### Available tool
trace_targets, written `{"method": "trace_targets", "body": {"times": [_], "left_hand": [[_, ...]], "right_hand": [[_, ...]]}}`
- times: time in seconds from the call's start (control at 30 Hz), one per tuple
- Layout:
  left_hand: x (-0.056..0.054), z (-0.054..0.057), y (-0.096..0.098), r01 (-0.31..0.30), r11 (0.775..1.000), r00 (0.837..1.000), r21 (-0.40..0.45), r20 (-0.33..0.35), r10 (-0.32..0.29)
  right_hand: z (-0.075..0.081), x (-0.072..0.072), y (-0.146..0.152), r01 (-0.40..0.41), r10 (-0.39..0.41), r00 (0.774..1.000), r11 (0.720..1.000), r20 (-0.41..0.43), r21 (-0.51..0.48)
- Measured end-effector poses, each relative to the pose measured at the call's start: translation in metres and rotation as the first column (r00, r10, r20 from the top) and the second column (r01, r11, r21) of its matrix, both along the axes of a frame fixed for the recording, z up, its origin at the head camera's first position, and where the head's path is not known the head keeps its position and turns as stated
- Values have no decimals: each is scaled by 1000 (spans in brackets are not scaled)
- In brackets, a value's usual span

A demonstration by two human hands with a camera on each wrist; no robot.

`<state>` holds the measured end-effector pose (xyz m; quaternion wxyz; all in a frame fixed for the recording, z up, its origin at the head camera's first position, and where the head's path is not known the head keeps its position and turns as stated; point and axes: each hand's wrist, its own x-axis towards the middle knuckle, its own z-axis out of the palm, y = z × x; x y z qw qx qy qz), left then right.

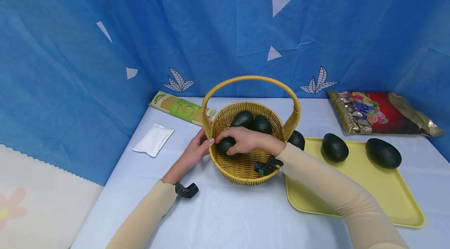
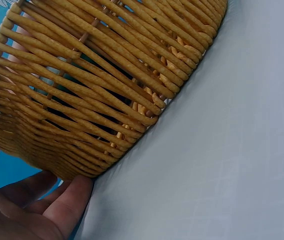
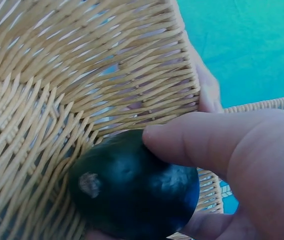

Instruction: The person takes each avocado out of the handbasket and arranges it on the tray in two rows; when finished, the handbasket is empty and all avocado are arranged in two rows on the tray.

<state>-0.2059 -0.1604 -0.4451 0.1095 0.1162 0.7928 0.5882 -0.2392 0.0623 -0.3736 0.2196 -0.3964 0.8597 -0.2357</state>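
In the head view a wicker basket (image 1: 251, 163) with a tall arched handle stands on the table. My left hand (image 1: 197, 147) grips its left side, thumb at the rim. The left wrist view shows those fingers (image 2: 71, 205) against the outer wall, low down. Inside the basket, at its left, my right hand (image 1: 246, 139) holds a dark green avocado (image 3: 132, 185) between thumb and fingers, close to the woven wall. Two more avocados, one at the back (image 1: 243, 119) and another beside it (image 1: 262, 124), lie in the basket.
Right of the basket is a yellow tray (image 1: 372, 192) with avocados (image 1: 334, 148) along its far side. A red and gold bag (image 1: 386, 112) lies behind it. To the left are a white packet (image 1: 153, 139) and a green-labelled package (image 1: 181, 108). Blue cloth (image 1: 225, 38) hangs behind.
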Motion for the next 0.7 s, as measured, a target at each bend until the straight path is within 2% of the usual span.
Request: {"method": "trace_targets", "body": {"times": [0.23, 0.4, 0.57, 0.7], "left_hand": [[-1, -2, 0, -11, 1000, 1000, -4, 17, 11], [-1, -2, 1, -4, 1000, 1000, 2, 1, 4], [0, -2, 2, -2, 1000, 1000, -5, -9, 2], [-1, -2, 2, -5, 1000, 1000, -14, -14, 5]], "right_hand": [[0, -1, 2, -3, 3, 1000, 1000, 11, -2], [1, -1, 6, -3, 2, 1000, 1000, 7, 10], [9, 2, 13, 0, 0, 1000, 1000, 12, 23], [17, 5, 21, -6, 7, 1000, 999, -14, 31]]}}
